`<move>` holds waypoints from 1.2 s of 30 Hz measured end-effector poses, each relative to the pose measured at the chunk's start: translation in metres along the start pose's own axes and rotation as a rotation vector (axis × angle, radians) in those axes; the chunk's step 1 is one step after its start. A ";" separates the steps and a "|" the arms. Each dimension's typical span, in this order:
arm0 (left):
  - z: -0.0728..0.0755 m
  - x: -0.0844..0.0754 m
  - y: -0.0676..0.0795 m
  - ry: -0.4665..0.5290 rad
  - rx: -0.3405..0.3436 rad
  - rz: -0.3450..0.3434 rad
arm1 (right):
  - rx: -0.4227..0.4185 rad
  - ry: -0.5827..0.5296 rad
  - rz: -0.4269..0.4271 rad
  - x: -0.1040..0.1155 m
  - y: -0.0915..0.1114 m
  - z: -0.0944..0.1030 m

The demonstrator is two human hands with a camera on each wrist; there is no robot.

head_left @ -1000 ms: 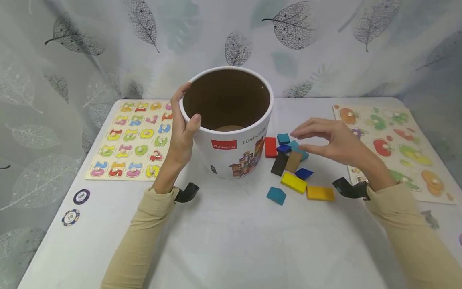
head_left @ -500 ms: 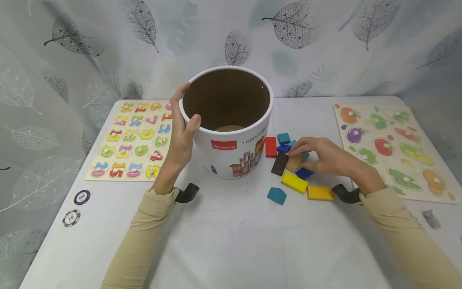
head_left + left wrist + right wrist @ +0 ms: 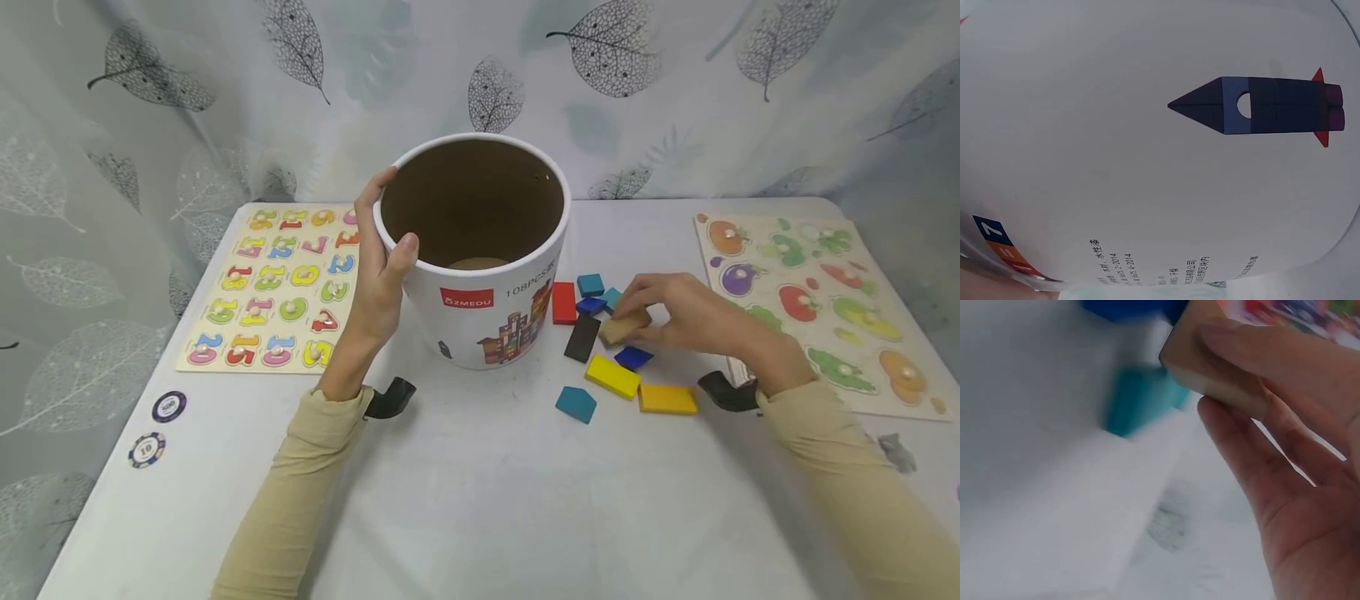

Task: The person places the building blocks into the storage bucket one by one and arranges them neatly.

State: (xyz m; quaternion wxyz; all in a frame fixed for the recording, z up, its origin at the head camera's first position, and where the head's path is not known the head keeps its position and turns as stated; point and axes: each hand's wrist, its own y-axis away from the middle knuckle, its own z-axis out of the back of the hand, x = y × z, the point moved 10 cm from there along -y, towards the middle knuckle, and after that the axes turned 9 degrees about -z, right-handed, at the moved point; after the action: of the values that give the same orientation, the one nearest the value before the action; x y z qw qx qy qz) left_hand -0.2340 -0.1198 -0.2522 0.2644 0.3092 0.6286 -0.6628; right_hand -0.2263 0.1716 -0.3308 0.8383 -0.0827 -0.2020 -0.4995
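Note:
My left hand [image 3: 378, 275] grips the rim of a large white bucket [image 3: 457, 333], thumb over the near edge and fingers round the side. The bucket's brown inside looks bare in the head view, and its printed wall [image 3: 1116, 137] fills the left wrist view. My right hand [image 3: 678, 312] pinches a plain tan wooden block [image 3: 624, 327], seen close between thumb and fingers in the right wrist view. Around it lie a black block [image 3: 582, 337], a red block [image 3: 563, 303], blue blocks [image 3: 633, 358], teal blocks [image 3: 590, 285] and two yellow blocks [image 3: 612, 376].
A number puzzle board [image 3: 247, 333] lies left, partly behind the bucket. A vegetable puzzle board [image 3: 810, 333] lies right. Two poker chips [image 3: 168, 406] sit near the table's left edge, a small grey figure [image 3: 896, 452] at the right. A leaf-print curtain [image 3: 675, 100] hangs behind.
My right hand has come down from above the blocks, taken hold of the tan block and tilted it up off its spot. My left hand stays on the bucket rim.

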 end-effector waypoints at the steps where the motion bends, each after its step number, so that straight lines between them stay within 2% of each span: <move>1: 0.000 0.000 0.000 -0.005 0.000 -0.001 | -0.035 0.004 0.008 0.002 0.000 0.010; 5: 0.001 -0.001 -0.001 -0.017 -0.001 0.001 | -0.233 0.022 0.084 0.022 0.002 0.063; 8: 0.003 0.001 -0.001 -0.021 -0.004 0.014 | -0.352 0.022 0.115 0.044 0.001 0.102; 10: 0.003 0.002 0.000 -0.016 -0.007 0.025 | -0.408 -0.002 0.143 0.060 -0.001 0.122; 13: 0.003 0.003 0.001 0.007 -0.010 0.031 | -0.446 -0.110 0.217 0.085 -0.010 0.141; 17: 0.002 0.003 0.001 0.029 -0.006 0.019 | -0.434 -0.273 0.318 0.116 -0.027 0.145; 21: 0.000 0.001 0.000 0.024 0.004 0.005 | -0.411 -0.341 0.366 0.133 -0.042 0.139; 29: -0.002 -0.003 0.000 -0.007 0.004 -0.018 | -0.400 -0.381 0.330 0.129 -0.049 0.132; 36: -0.001 -0.003 0.000 -0.008 0.006 -0.014 | -0.444 -0.422 0.297 0.114 -0.042 0.134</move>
State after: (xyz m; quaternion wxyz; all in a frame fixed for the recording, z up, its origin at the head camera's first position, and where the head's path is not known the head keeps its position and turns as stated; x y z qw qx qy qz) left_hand -0.2323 -0.1186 -0.2500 0.2612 0.3029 0.6278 -0.6678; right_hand -0.2491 0.1049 -0.1638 0.8031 -0.3932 -0.2433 -0.3757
